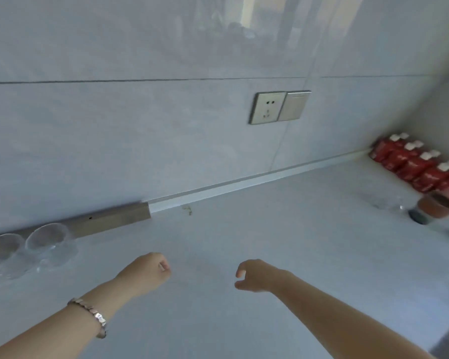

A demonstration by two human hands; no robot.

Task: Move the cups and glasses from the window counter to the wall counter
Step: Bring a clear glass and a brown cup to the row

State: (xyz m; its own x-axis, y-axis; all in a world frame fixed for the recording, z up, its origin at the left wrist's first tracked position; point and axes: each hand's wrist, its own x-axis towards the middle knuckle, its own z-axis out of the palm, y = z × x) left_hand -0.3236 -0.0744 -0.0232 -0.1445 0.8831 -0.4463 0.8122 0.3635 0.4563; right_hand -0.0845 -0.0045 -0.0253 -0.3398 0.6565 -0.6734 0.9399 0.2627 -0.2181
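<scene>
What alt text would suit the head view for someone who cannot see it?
An empty left hand and right hand hover over a pale counter. Two clear glasses stand far left by the wall, which bears a socket; red bottles line the right corner.

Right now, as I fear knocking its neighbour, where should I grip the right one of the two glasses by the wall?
Grip the right glass round its side, from its free right side with the left hand: it seems upright, the other glass crowds its left and the wall its back.
</scene>
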